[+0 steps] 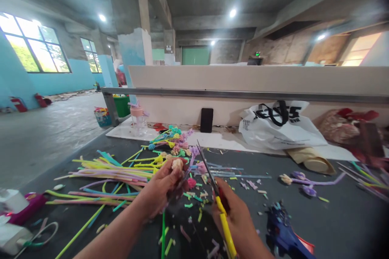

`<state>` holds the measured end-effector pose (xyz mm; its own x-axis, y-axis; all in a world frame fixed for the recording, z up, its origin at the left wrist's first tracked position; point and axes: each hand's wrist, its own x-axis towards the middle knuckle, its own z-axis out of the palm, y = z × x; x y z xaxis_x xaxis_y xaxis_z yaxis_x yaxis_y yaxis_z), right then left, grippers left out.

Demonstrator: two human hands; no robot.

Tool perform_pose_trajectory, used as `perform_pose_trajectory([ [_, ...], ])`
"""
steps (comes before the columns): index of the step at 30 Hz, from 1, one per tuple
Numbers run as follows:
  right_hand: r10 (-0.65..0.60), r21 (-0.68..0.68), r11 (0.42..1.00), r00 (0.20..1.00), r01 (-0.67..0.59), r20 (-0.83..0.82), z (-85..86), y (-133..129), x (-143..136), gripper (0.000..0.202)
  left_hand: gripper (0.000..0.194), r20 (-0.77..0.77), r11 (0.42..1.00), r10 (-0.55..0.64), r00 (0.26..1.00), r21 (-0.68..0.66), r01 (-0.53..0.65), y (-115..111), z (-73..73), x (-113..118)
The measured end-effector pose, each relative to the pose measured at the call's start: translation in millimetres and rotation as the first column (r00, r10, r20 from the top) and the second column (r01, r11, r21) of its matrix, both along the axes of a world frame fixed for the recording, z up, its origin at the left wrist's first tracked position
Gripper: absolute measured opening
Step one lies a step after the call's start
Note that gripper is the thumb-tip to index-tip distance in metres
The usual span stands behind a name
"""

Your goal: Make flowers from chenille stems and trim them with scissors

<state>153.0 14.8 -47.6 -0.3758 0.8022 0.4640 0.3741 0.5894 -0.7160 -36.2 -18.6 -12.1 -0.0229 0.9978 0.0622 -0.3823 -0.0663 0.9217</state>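
Observation:
My left hand (167, 184) is closed around a small cream fuzzy flower (177, 164), near the middle of the dark table. A green stem (163, 230) shows below that hand. My right hand (232, 212) holds scissors with yellow handles (225, 226), their blades (206, 164) pointing up and away. The blades are beside the flower, not touching it. Behind my left hand lie finished-looking fuzzy flowers (173, 135) in blue, yellow and pink. Long coloured pipe cleaners (112, 174) are spread to the left.
A blue glue gun (281, 230) lies at the right front, with a purple flower stem (322, 182) behind it. Short cut pieces (200, 214) litter the table. At the back are a black phone (206, 120), a white bag (279, 129) and a clear cup (139, 123).

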Motion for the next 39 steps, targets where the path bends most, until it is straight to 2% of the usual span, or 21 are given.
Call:
perform_pose_trajectory([
  [3, -0.038, 0.027, 0.999, 0.999, 0.038, 0.016, 2.6, -2, 0, 0.043, 0.025, 0.079, 0.999, -0.026, 0.997, -0.039, 0.029, 0, 0.5, 0],
  [7, -0.047, -0.023, 0.999, 0.999, 0.047, 0.021, 8.1, -5, -2, 0.042, 0.023, 0.131, 0.996, -0.038, 0.991, -0.074, 0.048, 1, -2.1, 0],
  [13, -0.106, 0.031, 0.994, 0.994, 0.105, 0.034, 0.4, -1, -2, 0.044, 0.018, 0.227, 0.992, -0.121, 0.966, -0.011, 0.127, 2, -5.3, -6],
  [17, -0.128, 0.045, 0.991, 0.990, 0.126, 0.051, -2.9, 1, -3, 0.045, 0.021, 0.249, 0.985, -0.171, 0.953, 0.047, 0.165, 3, -7.4, -11],
  [25, -0.106, 0.043, 0.994, 0.991, 0.103, 0.077, -1.3, -1, -4, 0.044, 0.017, 0.293, 0.993, -0.115, 0.949, 0.022, 0.114, 3, -10.0, -10],
  [29, -0.086, 0.016, 0.996, 0.994, 0.085, 0.069, -2.0, -5, -5, 0.044, 0.020, 0.264, 0.993, -0.118, 0.957, 0.009, 0.119, 1, -8.3, -9],
  [33, -0.046, 0.027, 0.999, 0.991, 0.043, 0.125, -5.8, -7, -4, 0.050, 0.022, 0.245, 0.996, -0.054, 0.968, -0.055, 0.069, 0, -4.3, -7],
  [39, -0.055, 0.028, 0.998, 0.965, 0.050, 0.255, -4.9, -9, -6, 0.056, 0.017, 0.259, 0.997, -0.051, 0.964, -0.040, 0.063, -2, -2.0, -3],
])
